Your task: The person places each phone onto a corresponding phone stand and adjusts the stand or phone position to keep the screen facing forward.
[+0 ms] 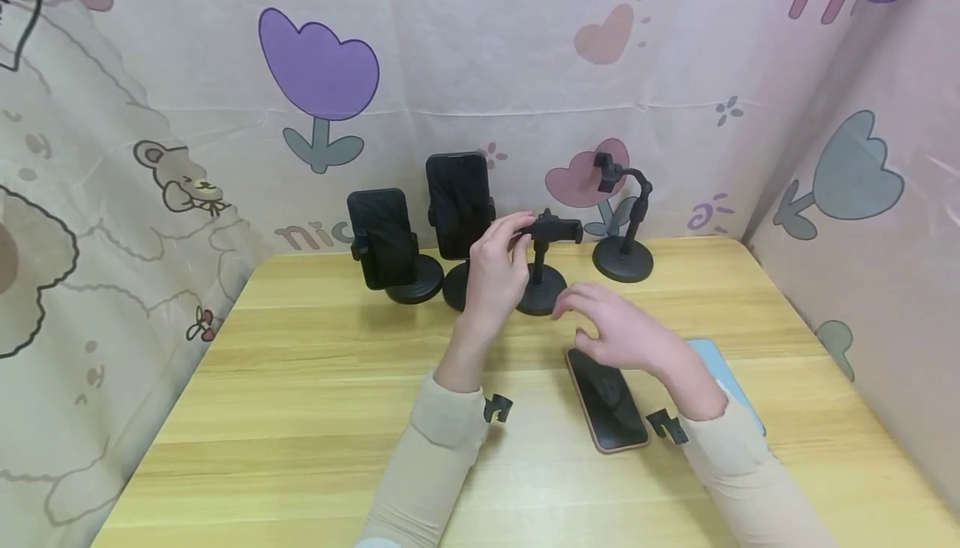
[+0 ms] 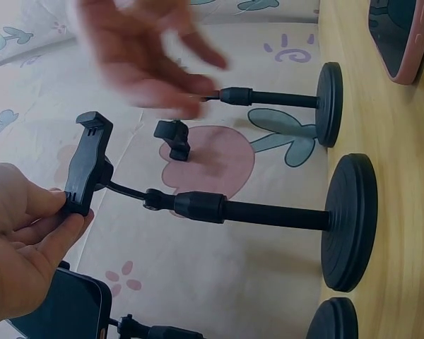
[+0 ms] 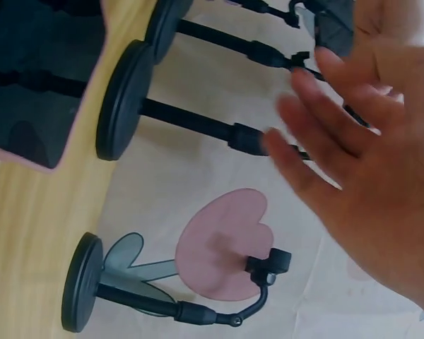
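My left hand [image 1: 495, 273] pinches one end of the clamp of a black phone stand [image 1: 557, 229], thumb and fingertips at its edge. In the left wrist view the clamp [image 2: 87, 169] is unoccupied, and its thin neck leads to a post on a round base [image 2: 350, 222]. My right hand [image 1: 618, 327] hovers over the table just in front of that stand, fingers loosely bent and holding nothing. Below it a phone with a pink edge [image 1: 609, 402] lies screen up on the table. The right wrist view shows the right hand [image 3: 381, 155] slightly blurred.
To the left, two black stands hold dark phones, one lower [image 1: 382, 235] and one taller [image 1: 459, 202]. Another stand with an unoccupied clamp [image 1: 624, 256] is at the back right. A light blue flat item [image 1: 723, 373] lies partly under the right forearm. A printed curtain [image 1: 465, 47] hangs behind the table.
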`<act>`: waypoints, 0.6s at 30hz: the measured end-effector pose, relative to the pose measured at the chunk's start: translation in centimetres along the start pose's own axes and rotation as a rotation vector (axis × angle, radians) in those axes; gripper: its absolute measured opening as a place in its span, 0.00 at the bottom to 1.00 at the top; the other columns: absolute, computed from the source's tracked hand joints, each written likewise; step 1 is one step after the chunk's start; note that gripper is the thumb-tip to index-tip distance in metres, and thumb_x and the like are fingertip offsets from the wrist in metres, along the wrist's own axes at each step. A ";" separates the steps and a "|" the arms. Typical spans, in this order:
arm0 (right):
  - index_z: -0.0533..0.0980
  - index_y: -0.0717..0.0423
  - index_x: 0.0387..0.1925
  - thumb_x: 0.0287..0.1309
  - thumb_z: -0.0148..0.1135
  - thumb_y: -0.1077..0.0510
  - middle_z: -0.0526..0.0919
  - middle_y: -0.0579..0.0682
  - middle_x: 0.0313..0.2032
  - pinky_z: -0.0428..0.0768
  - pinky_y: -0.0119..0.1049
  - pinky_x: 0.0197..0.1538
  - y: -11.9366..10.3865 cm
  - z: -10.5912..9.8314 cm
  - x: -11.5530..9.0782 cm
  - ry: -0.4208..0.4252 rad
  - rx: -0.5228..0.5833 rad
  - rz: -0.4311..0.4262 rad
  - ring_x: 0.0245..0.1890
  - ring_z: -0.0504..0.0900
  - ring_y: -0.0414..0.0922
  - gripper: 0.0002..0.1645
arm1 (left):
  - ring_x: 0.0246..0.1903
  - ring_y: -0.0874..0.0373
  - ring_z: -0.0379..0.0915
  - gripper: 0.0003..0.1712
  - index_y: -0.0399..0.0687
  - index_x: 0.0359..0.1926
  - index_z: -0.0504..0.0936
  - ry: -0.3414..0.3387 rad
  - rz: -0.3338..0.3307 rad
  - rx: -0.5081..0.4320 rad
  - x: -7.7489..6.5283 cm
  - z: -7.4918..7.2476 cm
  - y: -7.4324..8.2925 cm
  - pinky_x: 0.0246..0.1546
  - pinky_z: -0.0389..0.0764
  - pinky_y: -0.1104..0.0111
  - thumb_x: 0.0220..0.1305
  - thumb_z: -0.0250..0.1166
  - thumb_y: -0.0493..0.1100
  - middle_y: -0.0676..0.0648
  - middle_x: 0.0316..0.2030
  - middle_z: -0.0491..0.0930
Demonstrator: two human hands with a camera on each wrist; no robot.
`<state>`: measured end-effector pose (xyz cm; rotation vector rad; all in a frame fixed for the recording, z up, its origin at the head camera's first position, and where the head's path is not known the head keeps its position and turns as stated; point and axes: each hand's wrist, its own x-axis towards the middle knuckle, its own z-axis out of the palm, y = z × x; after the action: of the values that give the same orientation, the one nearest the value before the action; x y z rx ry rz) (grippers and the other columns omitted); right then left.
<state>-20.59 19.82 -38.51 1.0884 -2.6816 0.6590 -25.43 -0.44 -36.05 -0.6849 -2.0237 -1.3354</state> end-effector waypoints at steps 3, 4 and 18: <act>0.80 0.58 0.52 0.51 0.68 0.67 0.81 0.51 0.53 0.79 0.52 0.62 0.2 0.4 -0.2 -0.167 -0.005 0.066 0.57 0.80 0.53 0.23 | 0.54 0.48 0.83 0.15 0.30 0.55 0.83 -0.004 0.002 0.001 0.0 0.0 0.0 0.56 0.81 0.73 0.70 0.62 0.24 0.37 0.55 0.84; 0.80 0.58 0.53 0.51 0.69 0.66 0.81 0.51 0.54 0.79 0.52 0.61 0.2 0.5 -0.3 -0.211 -0.004 0.093 0.57 0.80 0.53 0.25 | 0.54 0.48 0.83 0.15 0.30 0.55 0.83 -0.006 0.000 0.003 0.0 0.0 0.0 0.56 0.81 0.73 0.70 0.62 0.25 0.38 0.55 0.84; 0.78 0.58 0.61 0.37 0.87 0.59 0.80 0.52 0.57 0.80 0.50 0.61 1.8 1.7 -0.8 -0.498 0.041 0.323 0.56 0.79 0.52 0.45 | 0.55 0.49 0.83 0.16 0.32 0.56 0.83 -0.014 -0.015 0.006 0.0 -0.1 -0.1 0.57 0.80 0.73 0.70 0.63 0.25 0.39 0.56 0.83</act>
<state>-21.28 20.69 -40.92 0.9343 -3.3329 0.5481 -25.48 -0.53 -36.08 -0.6788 -2.0470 -1.3363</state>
